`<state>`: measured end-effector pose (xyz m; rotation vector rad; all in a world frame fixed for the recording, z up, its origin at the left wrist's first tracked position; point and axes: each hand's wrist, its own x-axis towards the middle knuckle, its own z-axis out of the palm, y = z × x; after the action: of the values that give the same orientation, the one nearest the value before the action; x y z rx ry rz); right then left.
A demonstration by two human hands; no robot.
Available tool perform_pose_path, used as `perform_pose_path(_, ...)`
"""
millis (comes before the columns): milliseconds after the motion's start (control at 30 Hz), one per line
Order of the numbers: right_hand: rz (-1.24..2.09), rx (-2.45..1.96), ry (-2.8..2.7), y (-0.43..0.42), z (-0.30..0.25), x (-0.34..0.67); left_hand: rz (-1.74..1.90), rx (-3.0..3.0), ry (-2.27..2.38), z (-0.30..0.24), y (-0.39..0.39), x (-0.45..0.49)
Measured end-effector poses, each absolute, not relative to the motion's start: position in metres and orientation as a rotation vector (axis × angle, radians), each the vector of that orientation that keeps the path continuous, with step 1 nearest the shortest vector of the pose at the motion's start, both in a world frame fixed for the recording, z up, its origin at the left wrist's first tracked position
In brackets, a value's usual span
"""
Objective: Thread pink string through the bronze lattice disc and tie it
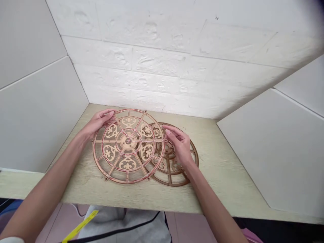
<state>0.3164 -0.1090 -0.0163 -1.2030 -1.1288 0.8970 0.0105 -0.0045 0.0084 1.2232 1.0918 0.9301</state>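
Left hand (pixel 98 123): fingers (pixel 108 116) curl over the upper-left rim of the lighter openwork metal disc (pixel 128 141); whether they close on it cannot be told from this view. Right hand (pixel 179 143): fingers (pixel 170 131) loosely curved and spread at the disc's right edge, above the overlap; contact and closure also cannot be told. The disc is round, so it shows no long axis. It lies mostly between the hands, its right part overlapping the darker openwork disc (pixel 170 179), which sits to the right, under the right hand. Both rest on a pale wood-grain board (pixel 76 182) before a white brick-textured wall panel (pixel 162 67).
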Motion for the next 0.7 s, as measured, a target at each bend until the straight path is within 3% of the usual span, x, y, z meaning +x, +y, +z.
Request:
perform_pose_path(400, 0.789, -1.141, -1.168, -0.105, -0.023, 0.320, 1.438, 0.905, 1.347, 0.008, 0.013, -0.018)
perform_pose_path(700, 0.615, -1.318, -1.091, -0.095, -0.027, 0.333, 1.291, 1.220, 1.676, 0.016, 0.015, -0.033)
